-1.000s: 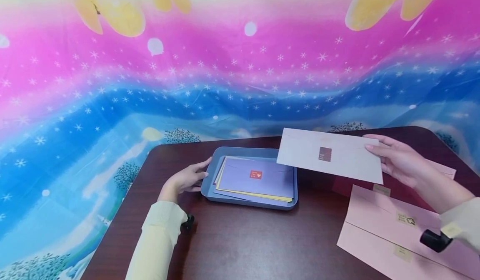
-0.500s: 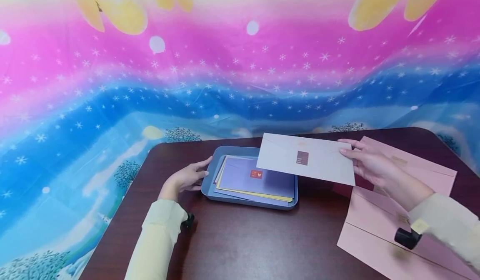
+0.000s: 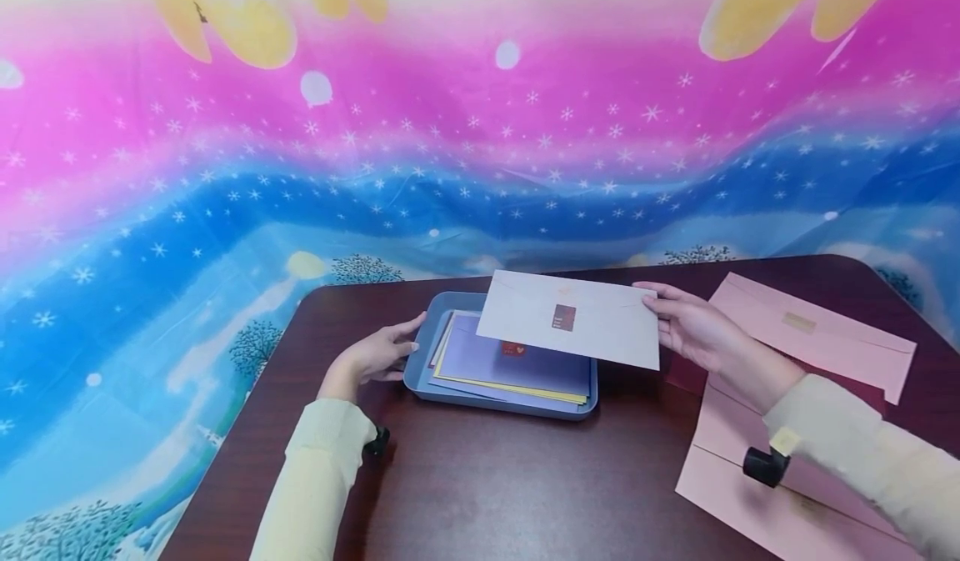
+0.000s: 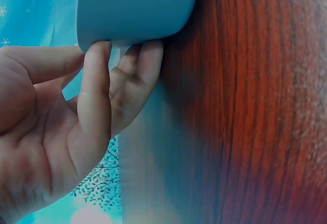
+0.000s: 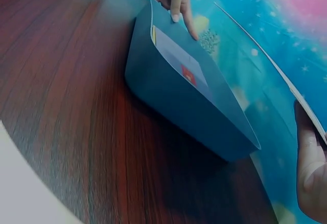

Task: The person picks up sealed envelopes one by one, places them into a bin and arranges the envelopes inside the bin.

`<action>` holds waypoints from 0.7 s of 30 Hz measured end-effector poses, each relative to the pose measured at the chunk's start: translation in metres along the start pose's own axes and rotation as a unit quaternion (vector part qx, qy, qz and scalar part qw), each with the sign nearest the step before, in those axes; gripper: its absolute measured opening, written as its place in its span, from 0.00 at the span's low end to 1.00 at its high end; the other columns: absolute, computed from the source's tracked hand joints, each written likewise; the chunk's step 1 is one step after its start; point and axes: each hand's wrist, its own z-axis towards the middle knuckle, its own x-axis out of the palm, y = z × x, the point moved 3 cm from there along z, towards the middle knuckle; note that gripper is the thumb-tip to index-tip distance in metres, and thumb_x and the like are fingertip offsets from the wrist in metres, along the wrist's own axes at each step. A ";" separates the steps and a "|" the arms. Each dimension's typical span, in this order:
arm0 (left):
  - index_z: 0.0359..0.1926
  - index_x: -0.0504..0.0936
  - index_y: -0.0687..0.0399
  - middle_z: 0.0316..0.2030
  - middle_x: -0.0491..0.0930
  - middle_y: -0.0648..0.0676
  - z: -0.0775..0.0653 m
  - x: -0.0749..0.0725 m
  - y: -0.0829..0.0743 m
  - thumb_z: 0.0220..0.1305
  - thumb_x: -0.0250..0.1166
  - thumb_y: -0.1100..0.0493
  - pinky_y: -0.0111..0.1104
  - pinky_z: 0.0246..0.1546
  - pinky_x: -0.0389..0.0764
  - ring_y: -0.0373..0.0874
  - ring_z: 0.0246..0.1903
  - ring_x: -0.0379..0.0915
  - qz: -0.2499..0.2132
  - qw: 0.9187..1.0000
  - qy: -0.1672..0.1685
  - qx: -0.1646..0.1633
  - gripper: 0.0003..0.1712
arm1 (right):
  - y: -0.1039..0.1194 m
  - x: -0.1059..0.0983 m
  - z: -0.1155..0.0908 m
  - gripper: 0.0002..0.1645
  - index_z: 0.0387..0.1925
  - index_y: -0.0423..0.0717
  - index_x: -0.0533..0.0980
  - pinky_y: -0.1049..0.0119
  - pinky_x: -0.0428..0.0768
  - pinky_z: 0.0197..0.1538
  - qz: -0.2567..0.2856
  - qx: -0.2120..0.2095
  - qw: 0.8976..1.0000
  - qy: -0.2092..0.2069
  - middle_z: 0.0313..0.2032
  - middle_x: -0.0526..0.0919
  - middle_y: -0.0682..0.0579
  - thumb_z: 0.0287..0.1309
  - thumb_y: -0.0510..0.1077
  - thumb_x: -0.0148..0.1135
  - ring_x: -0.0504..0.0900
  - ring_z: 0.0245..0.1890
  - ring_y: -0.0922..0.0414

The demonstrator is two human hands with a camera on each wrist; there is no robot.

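Note:
My right hand (image 3: 701, 332) pinches the right end of a white envelope (image 3: 600, 319) with a dark square sticker. The envelope hangs over the right part of a blue-grey tray (image 3: 487, 411); in the right wrist view its thin edge (image 5: 265, 55) shows apart from the tray. A purple envelope (image 3: 480, 365) with a red sticker tops the stack in the tray, with yellow and other edges below it. The white envelope covers part of that stack. My left hand (image 3: 371, 357) rests against the tray's left end, its fingertips touching the outer wall in the left wrist view (image 4: 133, 9).
Pink envelopes (image 3: 847, 328) lie at the right of the dark wooden table (image 3: 525, 486), partly under my right arm. A dark red envelope (image 3: 682, 373) shows between them. A printed snow-scene cloth (image 3: 480, 144) hangs behind the table.
My right hand has carried the white envelope leftward from beside the tray to over the purple envelope. My left hand and the tray have stayed in place.

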 end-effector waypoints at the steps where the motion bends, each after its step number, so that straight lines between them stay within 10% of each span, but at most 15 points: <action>1: 0.82 0.49 0.31 0.69 0.71 0.63 0.000 0.000 0.000 0.82 0.51 0.60 0.38 0.40 0.81 0.46 0.48 0.81 -0.002 1.000 -0.001 0.000 0.37 | -0.001 0.002 0.002 0.16 0.52 0.56 0.78 0.67 0.83 0.48 0.000 0.003 1.000 0.003 0.47 0.86 0.54 0.81 0.38 0.44 0.86 0.46 0.60; 13: 0.82 0.49 0.32 0.67 0.73 0.62 -0.001 0.002 0.000 0.82 0.51 0.60 0.38 0.40 0.81 0.47 0.47 0.81 -0.004 1.000 -0.006 -0.001 0.37 | -0.021 0.021 0.016 0.35 0.80 0.36 0.41 0.67 0.82 0.51 -0.036 0.035 0.999 0.000 0.48 0.85 0.58 0.83 0.41 0.38 0.86 0.48 0.62; 21: 0.82 0.50 0.32 0.67 0.72 0.62 -0.003 0.001 0.000 0.82 0.51 0.60 0.40 0.44 0.82 0.47 0.49 0.81 0.002 1.000 -0.011 0.003 0.37 | -0.029 0.029 0.023 0.37 0.80 0.34 0.38 0.68 0.81 0.53 -0.053 0.035 0.998 -0.004 0.48 0.84 0.59 0.83 0.40 0.39 0.85 0.49 0.64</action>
